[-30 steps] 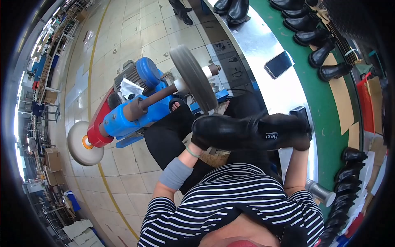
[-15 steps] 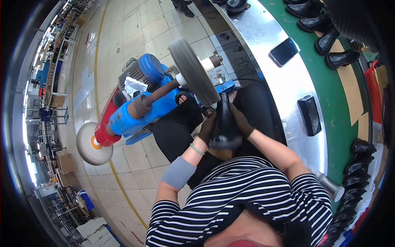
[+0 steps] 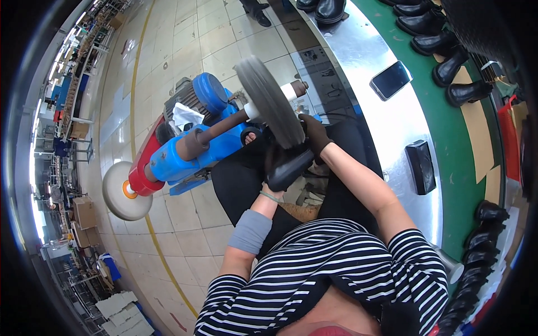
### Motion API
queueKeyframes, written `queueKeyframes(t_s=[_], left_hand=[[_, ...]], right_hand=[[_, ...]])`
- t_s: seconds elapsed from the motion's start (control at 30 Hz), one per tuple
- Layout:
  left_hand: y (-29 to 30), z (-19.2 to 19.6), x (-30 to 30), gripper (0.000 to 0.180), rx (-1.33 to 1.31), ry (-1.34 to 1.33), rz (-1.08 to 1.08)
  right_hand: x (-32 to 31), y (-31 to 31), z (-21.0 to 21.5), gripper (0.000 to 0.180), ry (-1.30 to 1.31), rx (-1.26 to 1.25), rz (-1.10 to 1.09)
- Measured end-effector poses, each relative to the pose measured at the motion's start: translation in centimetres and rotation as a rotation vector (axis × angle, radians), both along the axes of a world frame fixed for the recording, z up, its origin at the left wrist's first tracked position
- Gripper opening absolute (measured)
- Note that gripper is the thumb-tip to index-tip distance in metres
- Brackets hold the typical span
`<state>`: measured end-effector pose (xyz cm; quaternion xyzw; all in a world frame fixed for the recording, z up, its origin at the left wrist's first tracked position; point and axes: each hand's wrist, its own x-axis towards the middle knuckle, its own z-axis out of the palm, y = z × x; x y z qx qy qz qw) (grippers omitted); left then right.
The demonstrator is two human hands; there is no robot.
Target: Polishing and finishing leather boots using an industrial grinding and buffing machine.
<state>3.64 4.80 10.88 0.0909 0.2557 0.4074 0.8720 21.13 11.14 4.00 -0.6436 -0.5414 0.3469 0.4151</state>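
Note:
I hold a black leather boot (image 3: 289, 170) against the lower edge of a grey-black buffing wheel (image 3: 269, 101). The boot lies slantwise, its rounded end over my left wrist. My left hand (image 3: 273, 152), in a dark glove, grips it from the left, mostly hidden behind the boot. On the other side, my right hand (image 3: 315, 134), also in a dark brown glove, is closed around the boot's far part beside the wheel. Its fingertips are out of sight. The wheel sits on the shaft of a blue and red machine (image 3: 190, 154).
A white buffing wheel (image 3: 128, 191) is at the machine's other end. To my right, a metal bench (image 3: 392, 120) bears a phone (image 3: 391, 80) and a black block (image 3: 420, 167). Several black boots (image 3: 468, 93) stand on the green surface (image 3: 448, 145) beyond. Another person's shoe (image 3: 261, 18) shows far ahead.
The boot has turned from upright to slantwise, one end swinging left over my left wrist. My right hand has moved up beside the wheel, and my left hand has become mostly hidden.

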Motion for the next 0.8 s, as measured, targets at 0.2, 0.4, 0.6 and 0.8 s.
queueKeyframes(t_s=[0.2, 0.4, 0.6, 0.8], left_hand=[[-3.8, 0.2, -1.0, 0.048, -0.073, 0.018, 0.165], [-2.5, -1.5, -0.3, 0.043, -0.098, -0.077, 0.235], [-1.2, -1.5, 1.5, 0.045, -0.184, 0.183, 0.313], [-4.5, -3.6, 0.1, 0.037, -0.302, 0.009, 0.171]], right_hand=[[2.8, -3.1, -0.1, 0.043, 0.222, -0.019, 0.042], [0.9, -0.9, 1.1, 0.062, 1.199, -0.779, -0.021], [-1.8, 0.3, 1.8, 0.073, 1.113, -0.390, -0.007], [0.6, -2.3, 3.3, 0.060, 0.938, -0.383, 0.098]])
